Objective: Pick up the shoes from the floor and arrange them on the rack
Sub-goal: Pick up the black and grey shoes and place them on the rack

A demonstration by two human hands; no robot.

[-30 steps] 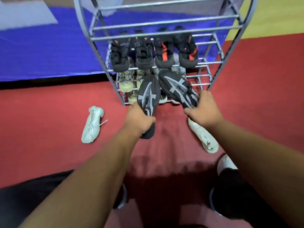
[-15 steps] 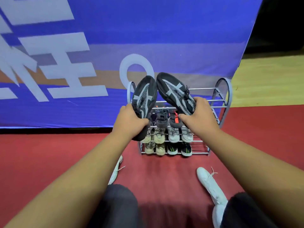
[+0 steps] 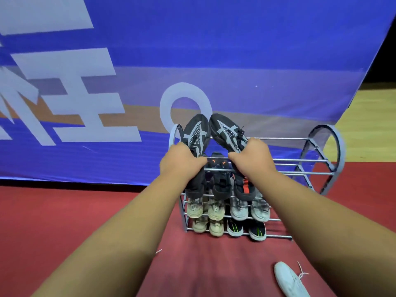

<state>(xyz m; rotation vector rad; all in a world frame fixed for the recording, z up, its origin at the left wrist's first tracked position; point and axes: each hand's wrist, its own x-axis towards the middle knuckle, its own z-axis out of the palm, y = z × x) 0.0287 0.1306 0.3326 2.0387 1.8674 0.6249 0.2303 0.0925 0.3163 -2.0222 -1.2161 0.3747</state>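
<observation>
I hold a pair of black sneakers with grey stripes above the left end of the grey metal shoe rack (image 3: 300, 160). My left hand (image 3: 182, 162) grips the left black sneaker (image 3: 196, 131) at its heel. The right black sneaker (image 3: 227, 130) is gripped the same way by my right hand (image 3: 251, 158). Both toes point up and away, over the top tier's bars. Below my hands the rack holds black and red shoes (image 3: 221, 183), then beige shoes (image 3: 194, 207), grey shoes (image 3: 260, 209), and black and green shoes (image 3: 257, 231) on the lowest tier.
A white sneaker (image 3: 290, 279) lies on the red floor at the lower right, near my right forearm. A large blue banner (image 3: 214, 50) with white letters stands right behind the rack. The right half of the rack's top tier is bare bars. Wooden floor (image 3: 375, 116) shows at the far right.
Both hands have lifted the black sneakers from low in front of the rack up to its top tier. My view rose, and the white sneaker on the left is out of sight.
</observation>
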